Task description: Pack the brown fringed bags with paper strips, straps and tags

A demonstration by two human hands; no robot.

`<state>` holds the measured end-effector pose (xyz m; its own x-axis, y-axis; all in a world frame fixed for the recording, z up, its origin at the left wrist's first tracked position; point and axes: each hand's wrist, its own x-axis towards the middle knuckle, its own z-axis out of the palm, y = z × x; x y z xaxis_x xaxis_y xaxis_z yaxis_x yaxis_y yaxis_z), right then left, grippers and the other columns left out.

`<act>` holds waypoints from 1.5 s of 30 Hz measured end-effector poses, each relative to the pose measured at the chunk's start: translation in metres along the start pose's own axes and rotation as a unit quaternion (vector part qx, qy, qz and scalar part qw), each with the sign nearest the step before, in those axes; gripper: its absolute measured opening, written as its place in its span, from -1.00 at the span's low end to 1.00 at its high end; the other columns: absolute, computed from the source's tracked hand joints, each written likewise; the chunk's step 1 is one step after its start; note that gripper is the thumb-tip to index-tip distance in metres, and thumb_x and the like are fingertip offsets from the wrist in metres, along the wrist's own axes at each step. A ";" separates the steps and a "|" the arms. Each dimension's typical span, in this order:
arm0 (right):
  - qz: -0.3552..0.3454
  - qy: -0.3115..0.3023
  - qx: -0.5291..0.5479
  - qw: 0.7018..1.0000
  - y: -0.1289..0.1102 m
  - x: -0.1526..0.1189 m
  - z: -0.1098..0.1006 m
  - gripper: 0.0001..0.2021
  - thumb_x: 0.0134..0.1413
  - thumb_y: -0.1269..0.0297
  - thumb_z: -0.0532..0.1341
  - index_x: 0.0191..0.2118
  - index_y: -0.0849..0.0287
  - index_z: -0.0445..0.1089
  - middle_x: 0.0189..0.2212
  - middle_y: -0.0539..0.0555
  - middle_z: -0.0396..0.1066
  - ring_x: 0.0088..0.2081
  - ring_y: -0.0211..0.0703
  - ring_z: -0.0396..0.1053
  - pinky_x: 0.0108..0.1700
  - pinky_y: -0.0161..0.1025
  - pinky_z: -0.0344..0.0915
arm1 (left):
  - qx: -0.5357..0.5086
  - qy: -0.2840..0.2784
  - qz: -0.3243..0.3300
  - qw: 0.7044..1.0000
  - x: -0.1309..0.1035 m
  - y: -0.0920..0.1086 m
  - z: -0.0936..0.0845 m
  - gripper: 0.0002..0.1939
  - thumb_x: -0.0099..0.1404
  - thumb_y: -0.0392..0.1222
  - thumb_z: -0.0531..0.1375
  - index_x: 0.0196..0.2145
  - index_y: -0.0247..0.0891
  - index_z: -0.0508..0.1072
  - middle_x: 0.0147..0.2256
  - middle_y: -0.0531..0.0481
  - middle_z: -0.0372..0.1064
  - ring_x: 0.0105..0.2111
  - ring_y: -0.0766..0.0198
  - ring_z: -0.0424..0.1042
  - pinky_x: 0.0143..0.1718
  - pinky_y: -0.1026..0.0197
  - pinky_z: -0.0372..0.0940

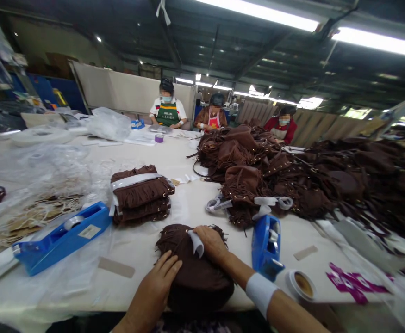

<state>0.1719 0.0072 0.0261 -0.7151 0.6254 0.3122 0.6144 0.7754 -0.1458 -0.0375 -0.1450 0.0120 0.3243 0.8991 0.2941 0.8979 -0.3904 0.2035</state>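
Observation:
A dark brown fringed bag lies at the near edge of the table, between my hands. My left hand rests on the bag's left side with its fingers stretched out. At the bag's upper right, my right hand has its fingers closed on a white strip, whose loose end curls over the bag. A white band wraps my right forearm. Behind the bag, to the left, a stack of folded brown bags has a white strip across its top.
Blue tape dispensers stand at the left and right. A tape roll sits near the right edge. Brown bags are heaped behind, plastic bags lie left. Several people sit across the table.

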 end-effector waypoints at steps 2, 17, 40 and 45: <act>0.001 0.014 0.008 1.000 -0.003 0.004 -0.003 -0.90 0.34 0.40 0.07 -0.13 0.22 0.30 -0.27 0.13 0.40 -0.21 -0.06 0.35 -0.12 -0.14 0.30 | -0.023 0.011 0.013 1.000 -0.007 0.000 -0.011 -0.28 0.08 -0.56 0.00 0.18 -0.16 0.36 0.19 -0.03 0.32 0.24 0.10 0.23 0.17 0.08 0.31; 0.094 -0.067 0.063 0.991 0.004 0.009 0.003 -0.37 0.15 -0.01 0.22 0.23 0.25 0.17 -0.04 0.24 0.38 -0.04 0.11 0.30 0.10 0.05 0.12 | -0.067 -0.169 0.031 0.983 0.155 -0.106 -0.009 -0.27 0.18 -0.59 0.02 0.21 -0.01 0.30 0.28 -0.05 0.18 0.22 0.17 0.26 0.22 0.08 0.21; 0.005 -0.218 0.082 0.973 0.017 0.020 -0.034 -0.77 0.22 0.12 0.15 -0.06 0.06 0.30 -0.30 0.09 0.48 -0.27 -0.02 0.39 -0.32 -0.23 0.08 | 0.015 -0.244 0.178 0.953 0.197 -0.099 0.030 -0.24 0.15 -0.03 0.36 0.26 0.04 0.19 0.25 -0.22 0.14 0.06 -0.11 0.31 0.02 -0.11 0.33; -0.049 -0.209 0.107 0.971 0.006 0.030 -0.060 -0.84 0.20 0.23 0.19 -0.11 0.07 0.31 -0.31 0.03 0.47 -0.26 -0.09 0.37 -0.24 -0.25 0.11 | 0.003 -0.243 0.197 0.950 0.209 -0.095 0.030 -0.24 0.12 0.00 0.38 0.24 0.02 0.21 0.24 -0.24 0.15 0.06 -0.14 0.31 0.01 -0.11 0.33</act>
<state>0.1747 0.0255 0.0912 -0.8670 0.4938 -0.0671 0.4852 0.8057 -0.3398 -0.0466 0.0861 0.0262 0.7326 0.6700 -0.1199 0.6803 -0.7150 0.1611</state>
